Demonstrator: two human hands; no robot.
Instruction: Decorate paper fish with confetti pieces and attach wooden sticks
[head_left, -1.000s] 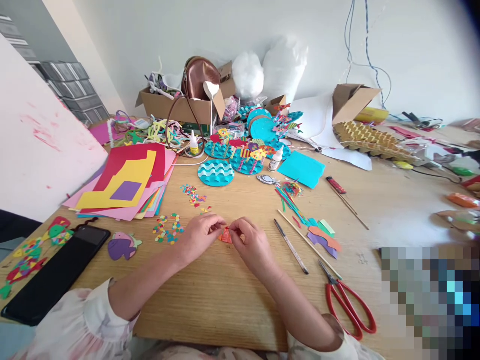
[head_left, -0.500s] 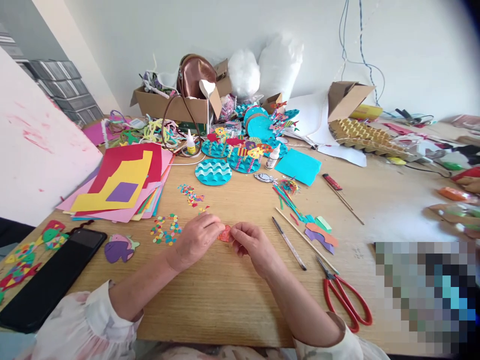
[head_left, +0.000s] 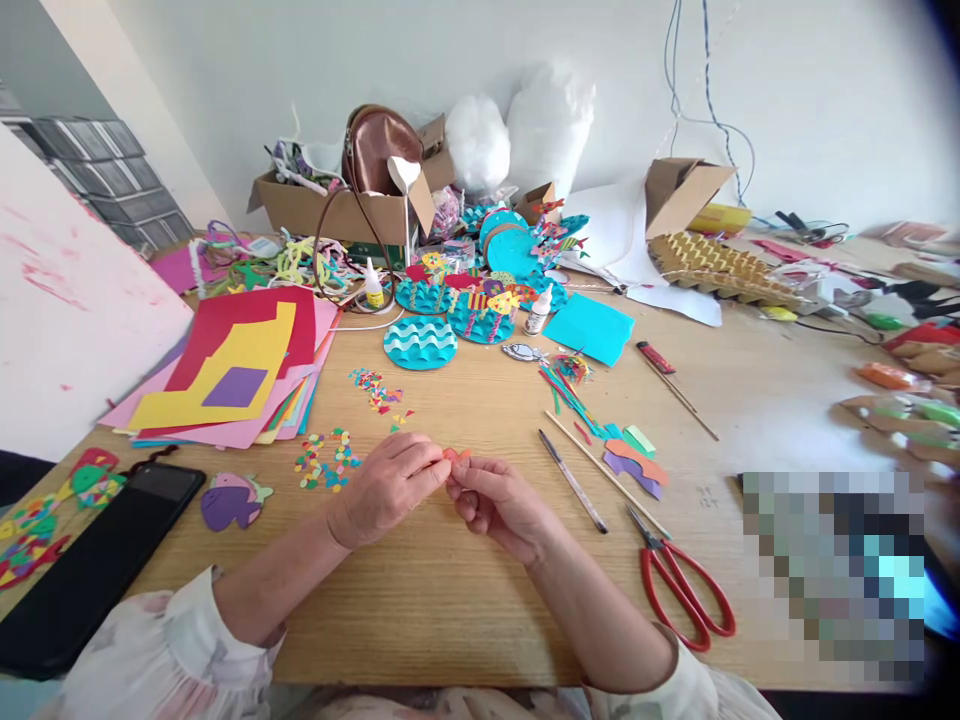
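Note:
Between my two hands is a small orange-red cut-out (head_left: 454,455), mostly hidden by the fingers. The fingertips of my left hand (head_left: 394,485) pinch its left side, and my right hand (head_left: 495,500) pinches its right side. Left of my left hand lie many small coloured paper dots (head_left: 328,460). Beyond it are tiny coloured paper snippets (head_left: 375,388). A pen (head_left: 574,482) and a thin wooden stick (head_left: 606,474) lie to the right of my right hand. Nearer the right forearm, red-handled scissors (head_left: 679,580) rest with their blades pointing away.
Coloured sheets (head_left: 232,370) are stacked at the left, behind a black phone (head_left: 105,570) and purple fish cut-outs (head_left: 232,500). Two glue bottles (head_left: 538,311) stand near turquoise wavy discs (head_left: 420,343). Orange and purple scraps (head_left: 636,465) lie right. Boxes (head_left: 330,210) line the wall.
My hands have drawn closer together and the orange-red cut-out is more covered, seemingly turned or bent between the fingers. The whole view has shifted slightly.

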